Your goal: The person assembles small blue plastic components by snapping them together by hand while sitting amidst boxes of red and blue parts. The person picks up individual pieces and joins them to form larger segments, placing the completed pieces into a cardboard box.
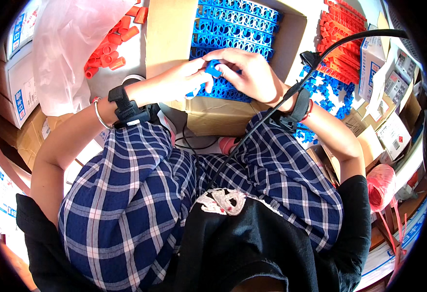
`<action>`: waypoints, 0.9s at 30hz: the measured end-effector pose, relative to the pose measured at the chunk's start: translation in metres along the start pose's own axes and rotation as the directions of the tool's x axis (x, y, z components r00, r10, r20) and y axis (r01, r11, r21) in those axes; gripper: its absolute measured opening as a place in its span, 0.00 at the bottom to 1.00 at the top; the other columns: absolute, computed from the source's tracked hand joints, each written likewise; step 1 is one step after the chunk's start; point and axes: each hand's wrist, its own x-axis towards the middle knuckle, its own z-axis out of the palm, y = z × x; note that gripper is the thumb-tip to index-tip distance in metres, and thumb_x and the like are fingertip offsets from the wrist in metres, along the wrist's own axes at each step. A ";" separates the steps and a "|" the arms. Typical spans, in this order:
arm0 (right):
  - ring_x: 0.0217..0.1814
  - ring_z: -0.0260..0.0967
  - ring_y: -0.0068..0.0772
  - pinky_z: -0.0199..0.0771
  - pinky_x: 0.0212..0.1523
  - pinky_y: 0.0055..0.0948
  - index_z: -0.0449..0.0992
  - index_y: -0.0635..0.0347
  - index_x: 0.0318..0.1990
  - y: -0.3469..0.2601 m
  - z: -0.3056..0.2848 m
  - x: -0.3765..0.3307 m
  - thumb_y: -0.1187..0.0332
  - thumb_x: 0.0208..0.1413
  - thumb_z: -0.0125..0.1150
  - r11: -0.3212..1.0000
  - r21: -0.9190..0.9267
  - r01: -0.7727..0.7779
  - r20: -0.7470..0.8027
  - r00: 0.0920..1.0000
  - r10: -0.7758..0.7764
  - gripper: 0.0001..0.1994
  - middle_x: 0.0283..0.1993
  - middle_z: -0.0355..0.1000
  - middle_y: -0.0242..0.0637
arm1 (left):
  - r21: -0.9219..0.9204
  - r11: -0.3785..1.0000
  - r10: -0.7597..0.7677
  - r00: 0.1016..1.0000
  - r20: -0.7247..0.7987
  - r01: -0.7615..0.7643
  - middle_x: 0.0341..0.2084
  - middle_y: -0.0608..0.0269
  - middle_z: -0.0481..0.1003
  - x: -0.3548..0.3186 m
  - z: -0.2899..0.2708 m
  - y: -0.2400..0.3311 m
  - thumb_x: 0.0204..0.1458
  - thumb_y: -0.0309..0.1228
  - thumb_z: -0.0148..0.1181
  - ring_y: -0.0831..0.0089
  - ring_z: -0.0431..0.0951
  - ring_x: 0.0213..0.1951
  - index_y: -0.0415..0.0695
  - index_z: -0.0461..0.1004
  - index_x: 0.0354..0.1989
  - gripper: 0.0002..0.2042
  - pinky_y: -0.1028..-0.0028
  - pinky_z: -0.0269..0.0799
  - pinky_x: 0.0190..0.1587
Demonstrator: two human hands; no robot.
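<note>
Over an open cardboard box, both my hands meet at a small blue plastic piece [213, 68]. My right hand [252, 73] pinches it between thumb and fingers. My left hand [186, 78] is closed, its fingertips pressed to the left side of the same piece. More blue shows just below the left fingers; whether it is held there or lies in the box cannot be made out. Inside the cardboard box [172, 36], rows of blue plastic clip strips [235, 27] are stacked. My hands hide the nearer part of these rows.
Red tube pieces [109, 54] lie left of the box beside a clear plastic bag [60, 58]. Red strips [342, 39] and loose blue pieces [328, 92] lie to the right. A black cable [272, 114] crosses by my right wrist. Pink twine [381, 187] and cartons [393, 134] stand at right.
</note>
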 end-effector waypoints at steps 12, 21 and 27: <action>0.27 0.75 0.35 0.75 0.31 0.31 0.76 0.58 0.36 0.040 -0.047 0.032 0.63 0.52 0.62 0.847 -0.433 -0.308 -0.147 0.951 0.271 0.10 0.25 0.74 0.37 | -0.002 0.999 0.046 0.998 0.042 -0.046 0.27 0.74 0.68 -0.002 0.000 0.006 0.65 0.38 0.40 0.88 0.58 0.20 0.52 0.66 0.49 0.11 0.87 0.54 0.19; 0.30 0.75 0.46 0.75 0.32 0.40 0.74 0.59 0.30 0.064 -0.030 0.037 0.64 0.53 0.56 0.817 -0.550 -0.175 -0.147 0.983 0.112 0.08 0.27 0.75 0.43 | 0.022 0.998 0.057 0.998 0.034 -0.058 0.28 0.74 0.69 -0.002 0.000 0.005 0.64 0.37 0.39 0.88 0.59 0.21 0.51 0.66 0.49 0.11 0.86 0.55 0.19; 0.29 0.74 0.46 0.75 0.32 0.40 0.75 0.59 0.30 0.064 -0.031 0.037 0.66 0.52 0.57 0.864 -0.468 -0.185 -0.125 0.982 0.142 0.07 0.27 0.75 0.43 | 0.022 0.999 0.048 0.998 0.044 -0.049 0.28 0.74 0.69 -0.002 -0.001 0.005 0.65 0.37 0.39 0.88 0.58 0.21 0.51 0.66 0.49 0.11 0.86 0.55 0.19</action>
